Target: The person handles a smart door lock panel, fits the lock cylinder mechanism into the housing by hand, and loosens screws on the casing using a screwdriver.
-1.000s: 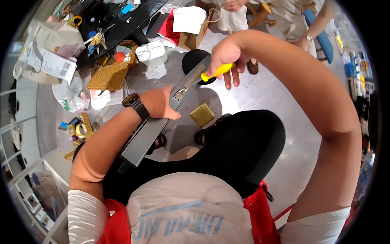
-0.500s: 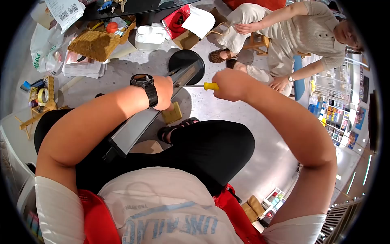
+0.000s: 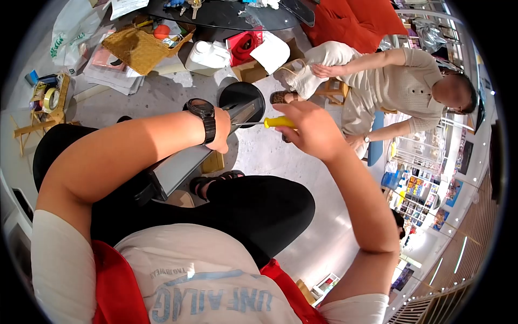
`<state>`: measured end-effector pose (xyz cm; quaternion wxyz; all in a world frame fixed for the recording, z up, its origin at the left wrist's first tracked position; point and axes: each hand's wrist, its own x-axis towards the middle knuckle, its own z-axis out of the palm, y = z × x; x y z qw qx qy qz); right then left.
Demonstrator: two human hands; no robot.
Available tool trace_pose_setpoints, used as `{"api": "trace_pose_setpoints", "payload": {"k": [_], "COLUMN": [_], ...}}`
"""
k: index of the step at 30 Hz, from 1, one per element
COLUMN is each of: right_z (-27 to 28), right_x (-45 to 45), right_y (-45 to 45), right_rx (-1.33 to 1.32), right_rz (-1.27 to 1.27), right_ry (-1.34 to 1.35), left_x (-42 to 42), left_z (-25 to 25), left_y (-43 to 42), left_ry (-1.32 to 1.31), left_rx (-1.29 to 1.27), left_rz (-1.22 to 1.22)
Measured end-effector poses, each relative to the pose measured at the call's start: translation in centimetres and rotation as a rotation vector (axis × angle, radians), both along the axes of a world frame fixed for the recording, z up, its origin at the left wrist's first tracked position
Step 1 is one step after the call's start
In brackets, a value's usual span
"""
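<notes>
A screwdriver (image 3: 278, 122) with a yellow handle lies level between my hands, its thin shaft pointing left at the side of a long grey metal beam (image 3: 178, 171). My right hand (image 3: 313, 132) has thumb and fingers around the handle's rear end, with the grip looser and some fingers lifted. Against the beam, close to the screwdriver's tip, is my left hand (image 3: 220, 130), closed around it with most fingers hidden; a black watch (image 3: 202, 116) is on that wrist. The beam slants from my lap up toward a round black disc (image 3: 243, 89). Whatever the tip touches is too small to make out.
Across from me sits a person in beige (image 3: 388, 81). Along the far side are a black table (image 3: 226, 19), a white jug (image 3: 208, 58), a woven basket (image 3: 135, 48) and a red cushion (image 3: 350, 24). A small wooden stool (image 3: 46, 116) with tape stands left.
My right hand's closed fist has loosened, with fingers now lifted from the yellow handle. My head view has shifted; the left hand stays at the beam.
</notes>
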<state>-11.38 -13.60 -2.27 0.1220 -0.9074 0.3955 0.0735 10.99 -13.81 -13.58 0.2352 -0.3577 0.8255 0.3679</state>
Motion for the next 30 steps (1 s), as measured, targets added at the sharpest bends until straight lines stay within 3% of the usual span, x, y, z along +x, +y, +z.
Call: {"api": "trace_pose_setpoints", "payload": {"k": [3, 6, 10, 14, 15, 18, 22, 24, 30], "right_z": [0.1, -2.7, -5.2, -5.6, -6.3, -6.7, -6.7, -5.4, -8.0], "right_x": [0.4, -1.2, -1.9, -2.5, -2.8, -3.6, -3.4, -2.4, -0.9], "right_y": [0.9, 1.3, 1.4, 1.6, 1.5, 1.8, 3.2, 3.9, 4.8], "right_rx": [0.167, 0.108, -0.112, -0.127, 0.000, 0.332, 0.305, 0.484, 0.499], "right_rz": [-0.382, -0.593, -0.550, -0.700, -0.759, -0.819, -0.925, -0.988, -0.875], "right_ry": [-0.290, -0.481, -0.643, -0.848, -0.994, -1.092, -0.979, -1.002, -1.167], "left_x": [0.1, 0.2, 0.4, 0.1, 0.0, -0.5, 0.2, 0.9, 1.4], "left_z": [-0.2, -0.3, 0.0, 0.1, 0.5, 1.5, 2.1, 2.3, 3.2], "left_y": [-0.2, -0.5, -1.3, -2.4, -2.8, -3.7, -5.2, -5.7, -8.5], "left_ry": [0.023, 0.046, 0.047, 0.037, 0.019, -0.063, -0.110, -0.177, -0.391], "left_rx": [-0.015, -0.005, 0.039, 0.027, 0.018, -0.028, -0.054, -0.077, -0.084], "left_rz": [0.009, -0.001, 0.012, 0.005, -0.017, -0.166, -0.311, -0.384, -0.614]}}
